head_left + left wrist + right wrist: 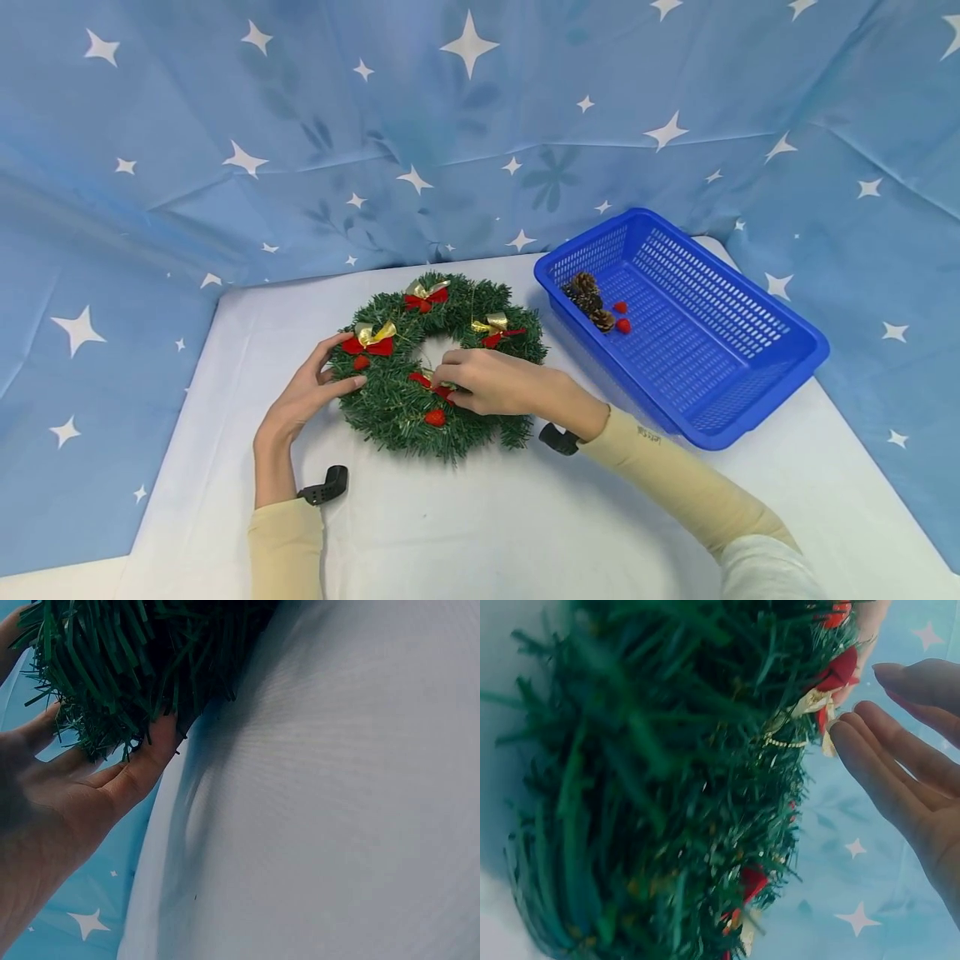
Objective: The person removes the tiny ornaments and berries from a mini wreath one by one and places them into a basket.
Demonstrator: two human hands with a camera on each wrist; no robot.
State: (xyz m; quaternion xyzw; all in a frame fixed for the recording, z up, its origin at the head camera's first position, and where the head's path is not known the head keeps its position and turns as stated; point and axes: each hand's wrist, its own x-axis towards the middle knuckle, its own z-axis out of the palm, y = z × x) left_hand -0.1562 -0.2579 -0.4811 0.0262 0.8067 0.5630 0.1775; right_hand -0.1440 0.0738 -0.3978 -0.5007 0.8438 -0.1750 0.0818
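A green tinsel wreath lies on the white table, trimmed with red bows with gold ribbon and small red berry-like ornaments. My left hand grips its left side, the thumb over the top near a red and gold bow. In the left wrist view, the fingers of the left hand curl around the green tips. My right hand reaches over the near side, its fingertips at another red bow. In the right wrist view, the right hand has its thumb apart from its fingers, close to gold ribbon.
At the right stands a blue plastic basket with slotted walls. Several pine cones and two red ornaments lie in its left end. A blue star-printed cloth hangs behind the white table.
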